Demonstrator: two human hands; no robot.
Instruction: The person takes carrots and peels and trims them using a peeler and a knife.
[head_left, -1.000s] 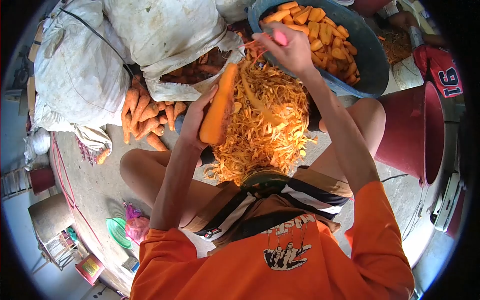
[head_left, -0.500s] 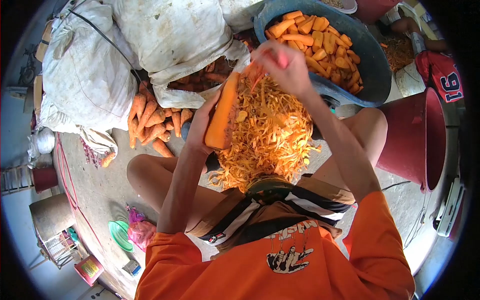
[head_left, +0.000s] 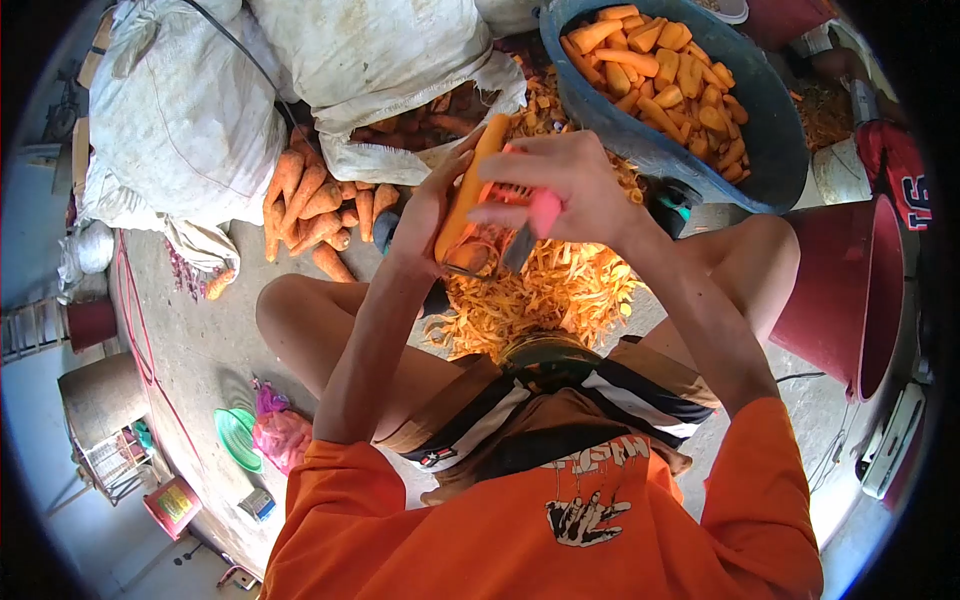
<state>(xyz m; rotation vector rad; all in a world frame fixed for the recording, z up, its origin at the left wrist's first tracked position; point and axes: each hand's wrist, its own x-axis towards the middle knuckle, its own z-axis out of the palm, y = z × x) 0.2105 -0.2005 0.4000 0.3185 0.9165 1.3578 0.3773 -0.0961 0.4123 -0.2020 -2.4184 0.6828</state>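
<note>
A large carrot (head_left: 474,190) is in my left hand (head_left: 424,215), tilted, its narrower end pointing away from me. My right hand (head_left: 575,190) is closed around a peeler with a red-pink handle (head_left: 545,210). The peeler lies against the right side of the carrot, near its lower half; its blade is partly hidden by fingers. Below both hands, a heap of orange peelings (head_left: 550,300) lies between my legs.
Peeled carrots (head_left: 690,90) fill part of a blue tub (head_left: 780,150) at the upper right. Unpeeled carrots (head_left: 318,200) lie beside white sacks (head_left: 180,120). A red bucket (head_left: 835,290) stands right. Part of another person (head_left: 895,165) shows at the right edge.
My right hand has come down toward me with the peeler, from beyond the carrot's far end to its side. My left hand still holds the carrot. The whole view has shifted slightly.
</note>
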